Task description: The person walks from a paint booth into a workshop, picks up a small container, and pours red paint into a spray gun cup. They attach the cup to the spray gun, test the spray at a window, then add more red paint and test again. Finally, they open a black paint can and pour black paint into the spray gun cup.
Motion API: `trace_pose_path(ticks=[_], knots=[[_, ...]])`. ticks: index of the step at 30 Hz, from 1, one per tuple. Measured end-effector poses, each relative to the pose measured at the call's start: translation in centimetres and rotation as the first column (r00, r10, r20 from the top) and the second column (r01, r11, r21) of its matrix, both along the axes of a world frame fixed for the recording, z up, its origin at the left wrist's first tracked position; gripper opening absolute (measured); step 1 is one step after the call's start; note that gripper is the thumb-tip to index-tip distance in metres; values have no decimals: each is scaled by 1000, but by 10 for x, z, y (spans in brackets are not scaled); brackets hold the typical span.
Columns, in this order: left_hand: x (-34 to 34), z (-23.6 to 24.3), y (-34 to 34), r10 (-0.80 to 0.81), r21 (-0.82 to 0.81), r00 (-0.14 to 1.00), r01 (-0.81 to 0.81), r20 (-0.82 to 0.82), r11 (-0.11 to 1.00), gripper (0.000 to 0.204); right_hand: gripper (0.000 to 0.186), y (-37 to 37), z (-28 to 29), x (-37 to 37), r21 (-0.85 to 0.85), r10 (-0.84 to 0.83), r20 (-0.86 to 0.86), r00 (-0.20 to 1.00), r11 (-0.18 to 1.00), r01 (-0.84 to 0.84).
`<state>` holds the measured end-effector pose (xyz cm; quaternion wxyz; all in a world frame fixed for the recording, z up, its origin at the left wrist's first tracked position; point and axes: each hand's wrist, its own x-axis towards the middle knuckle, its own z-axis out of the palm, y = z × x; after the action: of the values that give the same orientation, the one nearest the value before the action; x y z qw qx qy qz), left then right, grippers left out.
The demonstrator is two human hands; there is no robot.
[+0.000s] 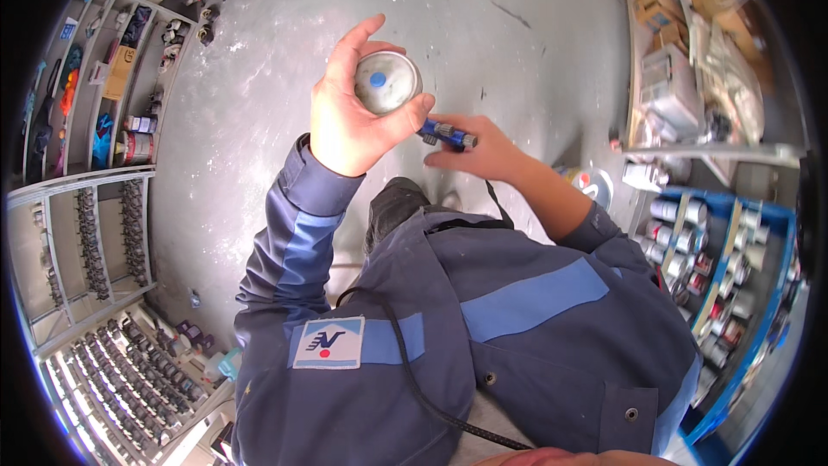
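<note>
My left hand (pixel 354 125) is wrapped around the side of a round cup (pixel 398 86) with a pale, smudged lid and a blue cap in its middle. Its thumb presses along the near rim. To the cup's lower right shows the blue body of a spray gun (pixel 446 134), with several grey knobs at its end. My right hand (pixel 483 151) is closed about that body; most of its fingers are hidden. Cup and gun appear to be joined, but my left thumb covers the place where they meet. Both are held above the grey floor (pixel 483 26).
At the left, shelves (pixel 82 173) hold boxes, cloths and cans, with racks of paint tins (pixel 142 371) nearer. A blue-framed rack of cans (pixel 720 285) stands at the right, below a shelf with a clear plastic bin (pixel 668 91). On the floor by my right elbow is a round can (pixel 595 185).
</note>
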<state>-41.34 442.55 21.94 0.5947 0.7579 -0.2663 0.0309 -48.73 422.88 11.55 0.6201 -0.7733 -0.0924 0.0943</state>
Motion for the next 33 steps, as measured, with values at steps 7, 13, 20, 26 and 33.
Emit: trace_pose_path(ticks=[7, 13, 20, 26, 33], knots=[[239, 8, -39, -136, 279, 883, 6, 449, 960, 52, 29, -34, -57, 220, 152, -171, -66, 983, 972, 179], [433, 127, -83, -321, -410, 779, 575, 538, 708, 12, 38, -129, -58, 395, 20, -434, -220, 874, 893, 449], [659, 148, -222, -744, -512, 266, 851, 613, -117, 14, 30, -236, -95, 579, 107, -667, -347, 660, 671, 734], [865, 148, -319, -882, -632, 178, 758, 437, -160, 14, 24, -340, -99, 800, 34, -701, -306, 644, 668, 744], [1109, 170, -420, -897, -686, 70, 671, 437, -282, 16, 18, -448, -54, 1102, 204, -628, -237, 741, 714, 670]])
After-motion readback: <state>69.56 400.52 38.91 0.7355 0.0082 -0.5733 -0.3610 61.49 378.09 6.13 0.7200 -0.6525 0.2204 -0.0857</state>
